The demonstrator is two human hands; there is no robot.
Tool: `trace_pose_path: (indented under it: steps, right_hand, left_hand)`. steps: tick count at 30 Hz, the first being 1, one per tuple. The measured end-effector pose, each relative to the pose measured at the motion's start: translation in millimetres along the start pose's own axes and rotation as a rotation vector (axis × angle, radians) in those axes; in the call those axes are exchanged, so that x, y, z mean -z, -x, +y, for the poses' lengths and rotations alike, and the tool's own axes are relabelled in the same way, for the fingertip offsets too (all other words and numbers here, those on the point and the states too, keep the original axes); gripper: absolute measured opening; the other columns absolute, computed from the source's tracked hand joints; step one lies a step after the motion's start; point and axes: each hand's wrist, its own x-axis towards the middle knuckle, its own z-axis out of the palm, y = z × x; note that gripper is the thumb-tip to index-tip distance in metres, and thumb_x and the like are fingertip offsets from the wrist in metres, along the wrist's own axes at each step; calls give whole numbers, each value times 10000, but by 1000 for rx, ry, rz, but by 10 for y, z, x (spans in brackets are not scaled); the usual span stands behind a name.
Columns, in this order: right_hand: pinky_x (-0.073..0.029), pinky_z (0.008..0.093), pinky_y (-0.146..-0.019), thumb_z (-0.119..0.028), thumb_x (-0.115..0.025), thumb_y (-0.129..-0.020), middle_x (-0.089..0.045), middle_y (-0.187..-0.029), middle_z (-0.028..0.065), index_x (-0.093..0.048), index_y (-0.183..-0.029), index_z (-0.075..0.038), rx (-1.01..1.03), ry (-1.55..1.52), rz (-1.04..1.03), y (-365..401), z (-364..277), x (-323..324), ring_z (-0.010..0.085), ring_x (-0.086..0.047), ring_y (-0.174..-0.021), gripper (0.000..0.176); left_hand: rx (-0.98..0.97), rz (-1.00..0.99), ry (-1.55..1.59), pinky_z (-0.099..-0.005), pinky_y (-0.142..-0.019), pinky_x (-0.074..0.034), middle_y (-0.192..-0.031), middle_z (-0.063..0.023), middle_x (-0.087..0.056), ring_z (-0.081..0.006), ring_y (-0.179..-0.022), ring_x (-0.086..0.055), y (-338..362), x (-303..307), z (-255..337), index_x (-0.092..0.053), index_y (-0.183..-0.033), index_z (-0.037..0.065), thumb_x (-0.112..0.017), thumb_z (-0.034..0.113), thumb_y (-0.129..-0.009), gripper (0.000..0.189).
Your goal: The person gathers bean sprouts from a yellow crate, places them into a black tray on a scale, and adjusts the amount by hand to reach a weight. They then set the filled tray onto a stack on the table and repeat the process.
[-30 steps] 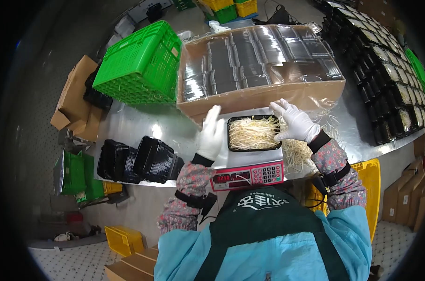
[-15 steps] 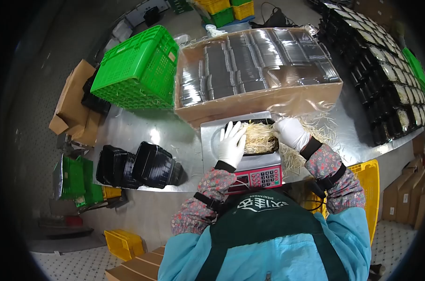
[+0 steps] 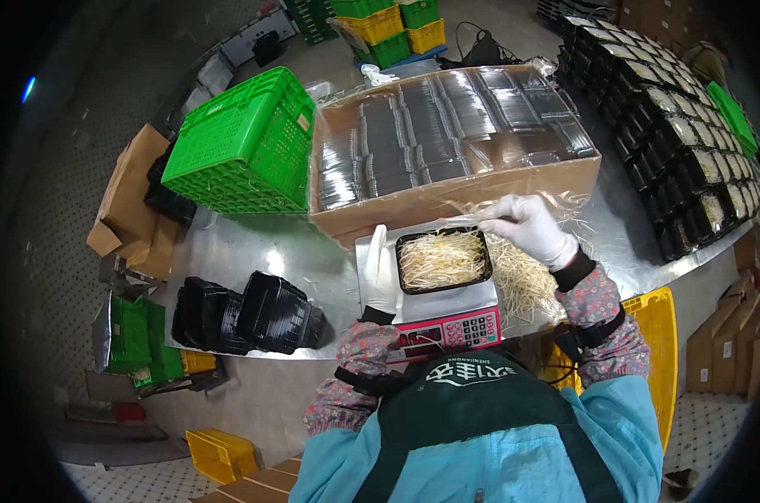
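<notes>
A black tray (image 3: pixel 403 283) filled with pale bean sprouts (image 3: pixel 441 258) rests on the metal plate of a red-fronted weighing scale (image 3: pixel 447 334). My left hand (image 3: pixel 381 281), in a white glove, is beside the tray's left edge, fingers stretched out and holding nothing. Above the tray's far right corner is my white-gloved right hand (image 3: pixel 531 230), its fingers drawn together with thin strands of sprout at the tips. A loose heap of bean sprouts (image 3: pixel 521 281) lies on the table just right of the scale.
An open carton (image 3: pixel 455 201) packed with clear plastic lids stands behind the scale. Left of it is a green crate (image 3: pixel 237 142). Stacked black trays (image 3: pixel 275 310) sit at the table's front left; rows of filled trays (image 3: pixel 673 151) rise at the right. A yellow crate (image 3: pixel 656 335) is beside me.
My left hand has come off the sprouts to the tray's left side. My right hand has risen away from the tray's right end, leaving the filled tray uncovered.
</notes>
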Motion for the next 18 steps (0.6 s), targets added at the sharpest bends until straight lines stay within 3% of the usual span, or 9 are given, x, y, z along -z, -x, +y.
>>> trace_pose_path:
  steps: [2,4,8,11,14,15,18]
  right_hand:
    - [-530,311,-719,-112,-754,-809,-709,-877,98,-733,-939,-35,219,181,-54,-12,291,-320,200,-677,-779,152]
    - [-530,385,-736,-264,-702,-834,-679,-822,129,-721,-975,-79,193,628,-219,14,532,-557,296,-661,-817,233]
    - [-524,405,-808,-288,-723,-793,-681,-945,153,-656,-1170,-69,70,693,-297,83,564,-436,321,-656,-900,441]
    - [-517,379,-865,-244,-770,-754,-675,-1042,169,-647,-1201,-60,29,545,-244,70,303,-53,309,-653,-968,498]
    - [-511,365,-886,-240,-789,-740,-668,-1089,158,-638,-1216,-54,-37,441,-148,58,271,177,300,-645,-1010,533]
    - [-509,368,-891,-250,-796,-735,-664,-1100,150,-633,-1227,-71,-35,591,-116,61,359,200,306,-636,-1034,548]
    - [-498,380,-920,-295,-796,-725,-619,-1199,142,-547,-1328,-98,116,681,-142,49,472,-43,306,-603,-1097,682]
  left_hand:
    - [9,60,199,-340,-1149,-293,-1478,-223,-386,-281,-1391,-367,-49,92,-66,-328,-1445,-83,-374,82,-1026,452]
    - [16,50,181,-349,-1146,-300,-1477,-232,-379,-289,-1382,-375,-6,158,-26,-311,-1447,-88,-386,119,-1035,468]
    - [44,35,-6,-353,-1141,-299,-1470,-232,-390,-287,-1374,-382,100,397,214,-323,-1434,-100,-405,125,-1023,476]
    - [20,30,-232,-357,-1137,-299,-1464,-232,-397,-285,-1368,-388,136,631,456,-332,-1424,-109,-419,130,-1014,483]
    - [-88,-19,-473,-360,-1133,-298,-1458,-232,-405,-283,-1362,-393,158,654,643,-342,-1415,-117,-433,135,-1005,490]
    - [-137,-79,-549,-376,-1134,-299,-1432,-245,-430,-318,-1353,-403,130,588,670,-372,-1398,-109,-471,107,-974,486]
    - [-375,-277,-788,-439,-1131,-296,-1421,-258,-432,-395,-1351,-384,109,173,613,-433,-1377,-54,-547,125,-917,507]
